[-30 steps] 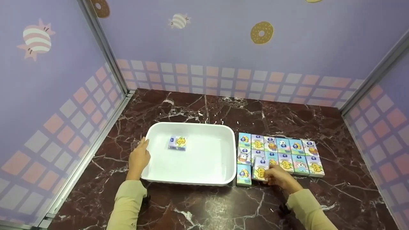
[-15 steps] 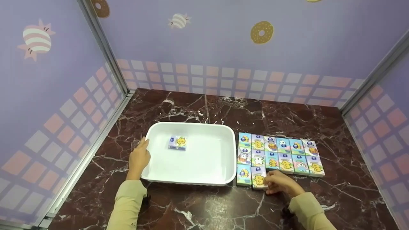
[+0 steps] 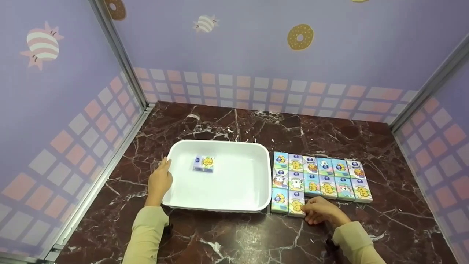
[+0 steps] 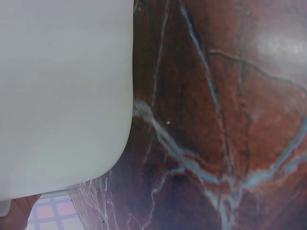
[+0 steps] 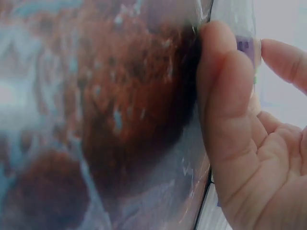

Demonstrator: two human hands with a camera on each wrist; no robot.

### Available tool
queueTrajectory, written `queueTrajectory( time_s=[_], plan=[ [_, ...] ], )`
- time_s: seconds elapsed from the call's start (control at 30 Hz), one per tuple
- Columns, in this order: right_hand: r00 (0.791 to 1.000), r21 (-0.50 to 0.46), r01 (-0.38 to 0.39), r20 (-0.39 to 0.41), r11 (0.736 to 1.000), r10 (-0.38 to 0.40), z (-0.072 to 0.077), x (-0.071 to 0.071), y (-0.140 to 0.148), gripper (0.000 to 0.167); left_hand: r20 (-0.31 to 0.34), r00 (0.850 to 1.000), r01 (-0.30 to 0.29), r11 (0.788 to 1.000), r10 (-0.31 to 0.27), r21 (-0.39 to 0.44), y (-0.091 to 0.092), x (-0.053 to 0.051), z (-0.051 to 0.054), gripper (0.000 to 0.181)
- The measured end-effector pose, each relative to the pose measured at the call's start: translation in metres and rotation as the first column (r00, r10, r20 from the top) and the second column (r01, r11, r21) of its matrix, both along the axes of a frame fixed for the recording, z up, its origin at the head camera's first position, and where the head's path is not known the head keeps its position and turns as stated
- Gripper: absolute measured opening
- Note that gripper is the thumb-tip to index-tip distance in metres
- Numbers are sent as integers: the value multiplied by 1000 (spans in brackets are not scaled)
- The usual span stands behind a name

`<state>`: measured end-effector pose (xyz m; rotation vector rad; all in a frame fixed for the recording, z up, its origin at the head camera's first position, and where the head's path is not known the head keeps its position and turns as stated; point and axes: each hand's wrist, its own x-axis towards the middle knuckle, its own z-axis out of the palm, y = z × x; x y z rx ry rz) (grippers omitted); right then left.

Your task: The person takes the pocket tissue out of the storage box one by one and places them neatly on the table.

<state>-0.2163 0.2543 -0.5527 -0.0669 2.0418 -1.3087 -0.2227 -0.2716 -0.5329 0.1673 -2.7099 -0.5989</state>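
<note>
A white tray (image 3: pixel 220 183) stands on the marble surface, with one small cartoon-printed packet (image 3: pixel 203 164) lying inside it. My left hand (image 3: pixel 160 182) holds the tray's left rim; the left wrist view shows mostly the tray's outer wall (image 4: pixel 67 96), with a bit of the hand (image 4: pixel 18 213) at the bottom left corner. Right of the tray lie several similar packets in close rows. My right hand (image 3: pixel 322 211) has its fingertips at the right edge of the nearest packet (image 3: pixel 296 203). In the right wrist view, thumb and fingers (image 5: pixel 228 86) sit either side of a packet (image 5: pixel 245 45).
The block of packets (image 3: pixel 328 186) has two longer rows, plus a short front row beside the tray. Purple printed walls (image 3: pixel 256 47) with grey metal corner posts (image 3: pixel 121 55) enclose the dark red marble surface (image 3: pixel 234 238) at left, back and right.
My right hand has brought its packet toward me and down into the front row, against the packet beside it. Another packet behind it is now uncovered. The left hand and tray stay put.
</note>
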Motion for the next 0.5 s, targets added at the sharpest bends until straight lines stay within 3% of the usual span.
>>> queueTrajectory(
  time_s=[0.17, 0.5],
  plan=[
    [1000, 13, 9, -10, 1000, -9, 3, -3, -1, 26, 3, 1000, 0, 1000, 0, 6, -1, 0, 0, 43],
    [994, 39, 2, -109, 999, 2, 21, -15, -8, 27, 27, 1000, -9, 1000, 8, 18, -1, 0, 0, 43]
  ],
)
